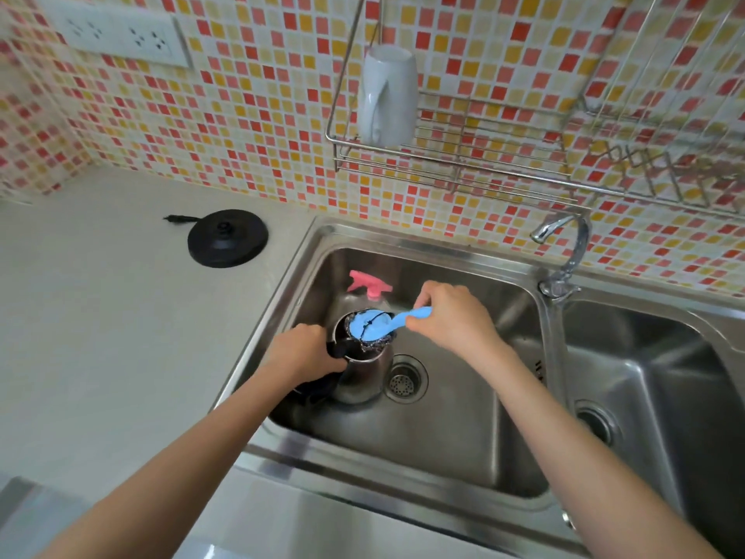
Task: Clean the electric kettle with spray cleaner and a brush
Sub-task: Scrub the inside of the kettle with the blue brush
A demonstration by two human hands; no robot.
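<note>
Closest to us, both bare forearms reached down into the left basin of the steel sink [443, 449]. Our left hand [300, 351] had its fingers clamped round the black handle [322, 387] of the kettle [365, 377]. The kettle stood on the basin floor, its open mouth facing up just to the right of those fingers. Our right hand [451, 312] had its fingers pinched tight on the thin blue stem of the brush [373, 322]. The brush's round blue head, ringed with a dark wiry scouring pad, reached out to the left of those fingers and sat in the kettle's mouth, between the two hands. Below the right fingers, just beside the kettle's body, lay the round drain strainer [404, 380]. Just beyond the brush head stood the spray bottle [369, 283] with its pink trigger, close against the kettle's far side; we could not tell whether the two touched. To the right of the right fingers lay a second basin [665, 377], and the chrome tap [564, 252] rose from the sink's rim beyond them. Well beyond the left fingers and to their left, the black kettle base [227, 238] lay flat on the pale bench [100, 336]. Farther still, on the tiled wall [262, 115], a wire rack [463, 167] carried a white mug [387, 94]. A white socket plate [117, 34] sat high at the left.
</note>
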